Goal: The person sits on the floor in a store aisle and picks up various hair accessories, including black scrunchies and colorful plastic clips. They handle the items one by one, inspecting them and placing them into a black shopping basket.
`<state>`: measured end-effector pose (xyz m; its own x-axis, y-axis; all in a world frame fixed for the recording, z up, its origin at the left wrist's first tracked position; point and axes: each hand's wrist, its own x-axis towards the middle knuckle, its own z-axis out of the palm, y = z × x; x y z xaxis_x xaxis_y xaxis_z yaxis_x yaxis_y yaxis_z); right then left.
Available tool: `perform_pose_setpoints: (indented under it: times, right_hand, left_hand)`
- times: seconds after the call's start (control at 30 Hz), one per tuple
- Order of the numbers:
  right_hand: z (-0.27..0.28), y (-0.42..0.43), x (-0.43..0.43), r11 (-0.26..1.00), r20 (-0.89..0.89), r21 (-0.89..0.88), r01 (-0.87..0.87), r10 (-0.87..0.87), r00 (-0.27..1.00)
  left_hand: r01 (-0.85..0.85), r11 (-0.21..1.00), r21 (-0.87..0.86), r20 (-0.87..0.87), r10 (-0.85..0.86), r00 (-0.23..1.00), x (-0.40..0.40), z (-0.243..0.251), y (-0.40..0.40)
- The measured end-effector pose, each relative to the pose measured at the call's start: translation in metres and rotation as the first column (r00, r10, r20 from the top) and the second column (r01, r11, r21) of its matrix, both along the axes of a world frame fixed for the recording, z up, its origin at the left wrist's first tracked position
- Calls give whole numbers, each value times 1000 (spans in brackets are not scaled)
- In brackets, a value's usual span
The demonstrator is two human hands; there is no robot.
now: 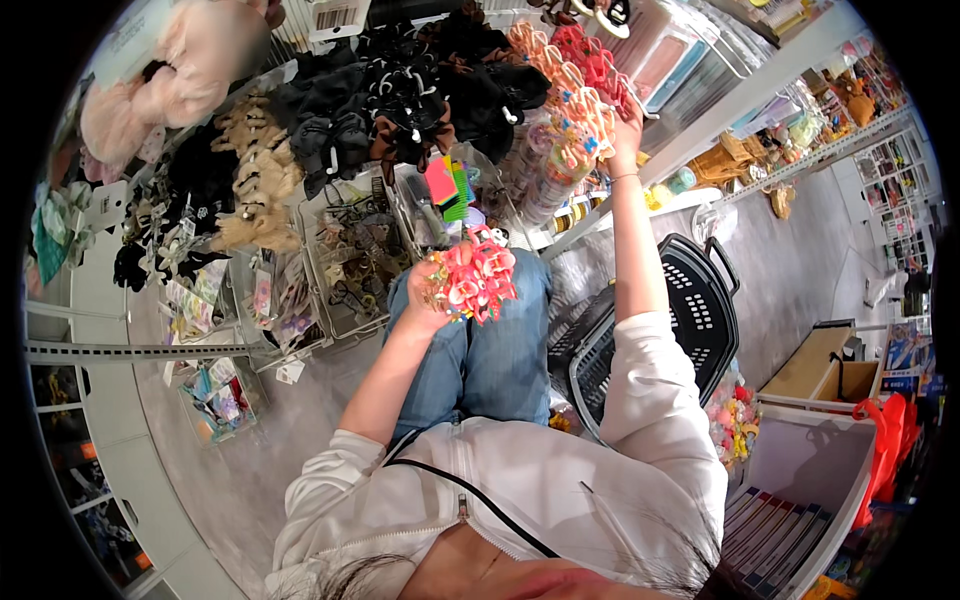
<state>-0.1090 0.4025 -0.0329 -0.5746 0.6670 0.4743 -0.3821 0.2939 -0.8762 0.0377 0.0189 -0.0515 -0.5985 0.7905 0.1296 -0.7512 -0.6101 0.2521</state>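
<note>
A bunch of pink-red plastic hair accessories [484,274], some flower-shaped, is gripped in my left hand [429,291] above my knees. Colourful small pieces show at the bunch's lower edge. My right hand [628,135] is stretched up to the display at the upper right. Its fingers are at the front end of a row of red hair accessories [589,56] on a metal hook [637,97]. Next to that row hang peach-orange ones [562,75]. Part of the right hand's fingers is hidden, so whether they grip anything is unclear.
Black scrunchies [330,112] and tan fluffy ones [262,165] hang to the left. Below them is a wire basket of hair claws [360,255]. Clear round tubs [555,176] are stacked under the peach row. A black shopping basket [694,307] stands by my right leg.
</note>
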Motion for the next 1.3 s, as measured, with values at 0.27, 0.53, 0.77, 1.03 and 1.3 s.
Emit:
perform_pose_setpoints:
  times: [0.27, 0.53, 0.77, 1.03, 1.3]
  right_hand:
    - [43, -66, 89, 989, 82, 147, -28, 16, 997]
    - [92, -85, 138, 976, -87, -112, -187, 178, 980]
    - [79, -166, 211, 921, 298, 57, -386, 353, 887]
    - [35, -225, 240, 848, 612, 411, -334, 15, 791]
    - [15, -253, 256, 883, 741, 258, -391, 78, 666]
  left_hand:
    - [-11, 1000, -27, -71, 9, 997, -4, -2, -1]
    - [-89, 987, -132, -26, 86, 996, 1, -1, -9]
    - [-50, 996, 67, -77, 55, 996, 4, 12, -10]
    - [-45, 955, -293, -189, -12, 982, 7, -10, -17]
    - [19, 743, -669, 115, 78, 990, 28, 19, -53]
